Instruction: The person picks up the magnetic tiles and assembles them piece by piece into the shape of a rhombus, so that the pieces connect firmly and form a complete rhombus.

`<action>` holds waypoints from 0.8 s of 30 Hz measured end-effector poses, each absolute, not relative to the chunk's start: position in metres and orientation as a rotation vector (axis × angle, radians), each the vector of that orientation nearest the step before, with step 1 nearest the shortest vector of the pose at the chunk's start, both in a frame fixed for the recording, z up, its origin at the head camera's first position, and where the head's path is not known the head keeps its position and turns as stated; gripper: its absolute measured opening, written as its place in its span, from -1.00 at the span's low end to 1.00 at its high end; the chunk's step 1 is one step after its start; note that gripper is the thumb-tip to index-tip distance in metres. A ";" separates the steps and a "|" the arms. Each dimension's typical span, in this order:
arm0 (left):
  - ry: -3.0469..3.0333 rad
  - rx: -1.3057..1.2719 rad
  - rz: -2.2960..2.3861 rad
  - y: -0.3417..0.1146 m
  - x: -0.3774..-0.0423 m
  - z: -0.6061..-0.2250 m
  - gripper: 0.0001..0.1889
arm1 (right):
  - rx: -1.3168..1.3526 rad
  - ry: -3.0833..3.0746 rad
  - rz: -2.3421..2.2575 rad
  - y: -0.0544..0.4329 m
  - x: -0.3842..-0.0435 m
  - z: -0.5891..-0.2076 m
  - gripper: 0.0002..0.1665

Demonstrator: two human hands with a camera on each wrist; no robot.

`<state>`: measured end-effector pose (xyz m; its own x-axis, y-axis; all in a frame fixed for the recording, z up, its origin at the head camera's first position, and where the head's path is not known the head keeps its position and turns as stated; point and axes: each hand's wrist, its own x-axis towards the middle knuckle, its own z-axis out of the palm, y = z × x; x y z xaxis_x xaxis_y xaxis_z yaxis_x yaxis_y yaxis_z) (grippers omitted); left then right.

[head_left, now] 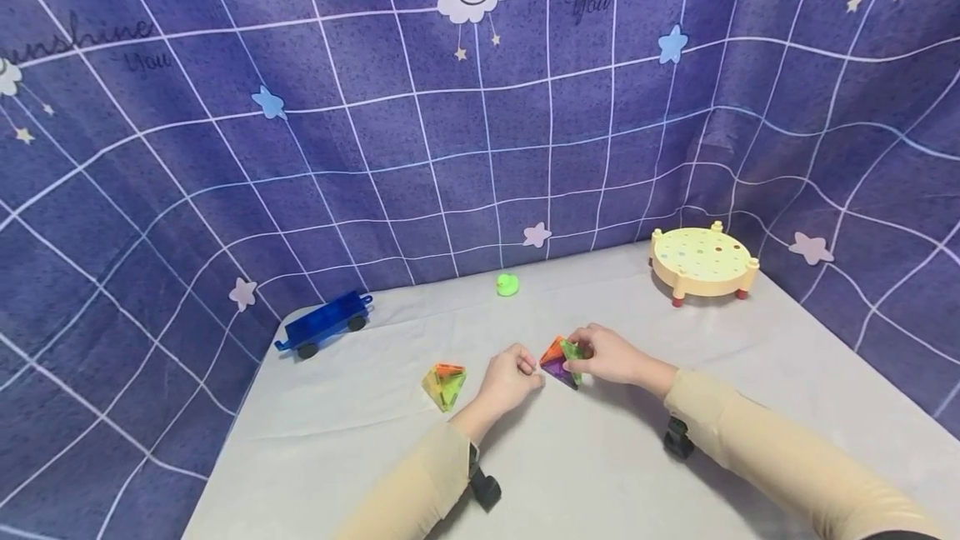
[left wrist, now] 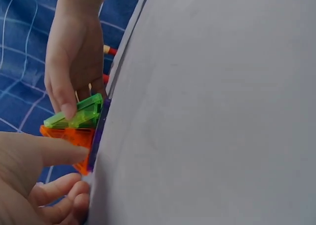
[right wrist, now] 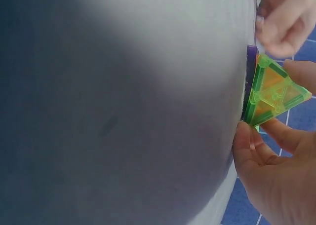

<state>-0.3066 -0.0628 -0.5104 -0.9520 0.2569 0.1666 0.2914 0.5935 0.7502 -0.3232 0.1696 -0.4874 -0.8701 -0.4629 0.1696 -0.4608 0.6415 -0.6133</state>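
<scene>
A purple magnetic tile point(head_left: 557, 371) lies flat on the table, with an orange triangular tile point(left wrist: 74, 136) and a green triangular tile point(right wrist: 277, 92) standing up from it and leaning together. My right hand point(head_left: 609, 355) grips the green tile from the right, fingertips low at its edge near the purple one. On the other side, my left hand point(head_left: 512, 380) hovers beside the small build with its fingers loosely curled and nothing held. Its thumb overlaps the orange tile in the left wrist view. Left of that hand sits another tile shape point(head_left: 445, 386) in yellow-green and orange.
A small green duck point(head_left: 507, 285) stands toward the back of the table point(head_left: 300, 457). At the back left is a blue toy wagon point(head_left: 324, 325). A round pale-yellow pegged stand point(head_left: 703, 257) with red feet occupies the back right. A patterned blue curtain point(head_left: 442, 140) hangs behind.
</scene>
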 end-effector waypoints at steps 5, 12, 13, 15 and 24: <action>-2.860 -0.660 -1.196 -0.094 -0.285 -0.504 -0.79 | -0.812 2.834 -1.099 0.169 -0.323 -0.487 -0.43; -3.021 -0.801 -1.179 -0.149 -0.255 -0.489 -0.77 | -0.795 2.808 -1.082 0.172 -0.323 -0.487 -0.43; -3.047 -0.808 -1.188 -0.157 -0.252 -0.487 -0.77 | -0.792 2.806 -1.081 0.172 -0.323 -0.488 -0.42; -3.089 -0.806 -1.190 -0.173 -0.248 -0.485 -0.77 | -0.786 2.794 -1.085 0.173 -0.323 -0.489 -0.42; -3.067 -0.303 -0.797 -0.235 -0.266 -0.478 -0.62 | -0.794 2.813 -1.087 0.170 -0.325 -0.486 -0.43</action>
